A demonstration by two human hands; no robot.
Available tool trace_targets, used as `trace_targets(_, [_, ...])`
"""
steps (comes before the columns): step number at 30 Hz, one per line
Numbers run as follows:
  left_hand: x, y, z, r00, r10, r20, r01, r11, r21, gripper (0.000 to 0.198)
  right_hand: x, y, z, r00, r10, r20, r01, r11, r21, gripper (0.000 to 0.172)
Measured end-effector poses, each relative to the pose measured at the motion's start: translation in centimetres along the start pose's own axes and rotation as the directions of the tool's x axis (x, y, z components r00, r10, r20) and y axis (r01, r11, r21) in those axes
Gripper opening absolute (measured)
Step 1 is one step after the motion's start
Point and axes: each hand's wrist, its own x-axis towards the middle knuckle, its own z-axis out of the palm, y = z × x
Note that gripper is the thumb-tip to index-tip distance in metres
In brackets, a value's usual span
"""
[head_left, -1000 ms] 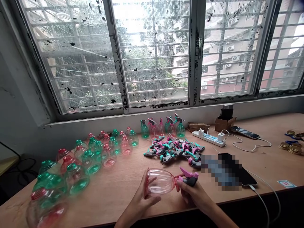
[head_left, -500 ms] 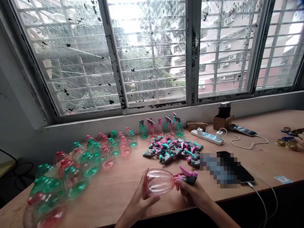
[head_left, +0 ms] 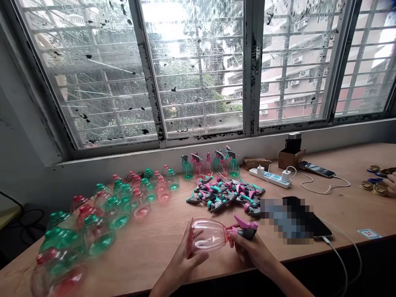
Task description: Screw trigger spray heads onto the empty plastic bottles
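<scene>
A clear pink spray bottle [head_left: 209,235] lies on its side in the air near the table's front edge, its base to the left. My left hand [head_left: 186,251] is wrapped around the base end. At the neck, the fingers of my right hand [head_left: 244,246] are closed on the pink and dark grey spray head [head_left: 246,227], which sits against the bottle mouth; whether it is fully screwed on I cannot tell. Just beyond my hands is a pile of loose spray heads [head_left: 227,193] in pink, teal and grey.
Open pink and green bottles [head_left: 113,212] stand along the left. Several bottles with spray heads [head_left: 198,166] line the sill wall. On the right are a power strip [head_left: 270,177], a partly blurred phone [head_left: 305,218], cables, another phone [head_left: 317,168] and another person's hand [head_left: 391,181].
</scene>
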Motion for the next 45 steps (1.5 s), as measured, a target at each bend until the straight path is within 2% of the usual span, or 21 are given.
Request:
trace_targets(4, [-0.1,0.5,0.3,0.999,0.022,0.025,-0.023,0.997,0.068,0.116,-0.1,-0.1,0.0,1.000,0.006,0.005,-0.006,1.000,0.004,0.045])
trace_targets(8, [-0.1,0.4,0.1,1.000,0.004,0.010,-0.004,0.998,0.060,0.121,-0.1,-0.3,0.2,1.000,0.012,0.007,-0.012,1.000,-0.003,0.048])
trace_targets(13, [-0.1,0.2,0.0,0.999,-0.044,-0.005,0.044,0.998,0.047,0.097,-0.3,-0.7,0.4,1.000,0.019,0.015,-0.018,1.000,-0.022,0.050])
trace_targets(18, [-0.2,1.2,0.6,0.999,-0.026,0.020,0.025,0.999,0.026,0.120,-0.2,-0.8,0.4,1.000,0.028,-0.005,-0.028,1.000,-0.005,0.051])
trace_targets(23, [-0.2,1.1,0.5,1.000,-0.010,0.018,0.010,1.000,0.023,0.125,-0.1,-0.4,0.2,1.000,0.027,0.001,-0.027,0.999,-0.035,0.051])
trace_targets(25, [-0.1,0.6,0.2,1.000,-0.023,0.008,0.023,0.999,0.028,0.116,-0.1,-0.2,0.2,1.000,0.020,0.023,-0.019,0.999,-0.040,0.048])
trace_targets(27, [0.0,0.2,-0.1,0.999,-0.034,0.005,0.034,0.998,0.046,0.098,-0.1,-0.1,0.1,0.999,0.013,0.044,-0.011,0.999,-0.045,0.045])
trace_targets(29, [0.1,0.0,-0.2,0.999,-0.034,0.001,0.034,0.998,0.058,0.092,-0.1,0.0,0.0,0.999,0.011,0.051,-0.009,0.999,-0.042,0.043])
trace_targets(33, [0.0,0.4,0.1,1.000,0.002,0.004,-0.002,0.999,0.046,0.117,-0.1,0.0,-0.1,0.998,0.011,0.061,-0.010,1.000,-0.023,0.042])
trace_targets(36, [-0.2,0.7,0.3,1.000,0.009,0.029,-0.011,0.998,0.057,0.124,0.0,0.1,-0.2,0.998,0.015,0.056,-0.014,1.000,-0.024,0.043])
trace_targets(39, [-0.3,0.4,0.1,1.000,0.000,0.025,-0.002,0.998,0.063,0.124,0.0,0.2,-0.2,0.998,0.015,0.061,-0.013,0.999,-0.030,0.043])
trace_targets(45, [0.0,-0.1,-0.2,1.000,-0.031,0.005,0.030,0.999,0.037,0.112,0.2,0.0,-0.1,0.997,0.017,0.072,-0.015,0.999,-0.034,0.045])
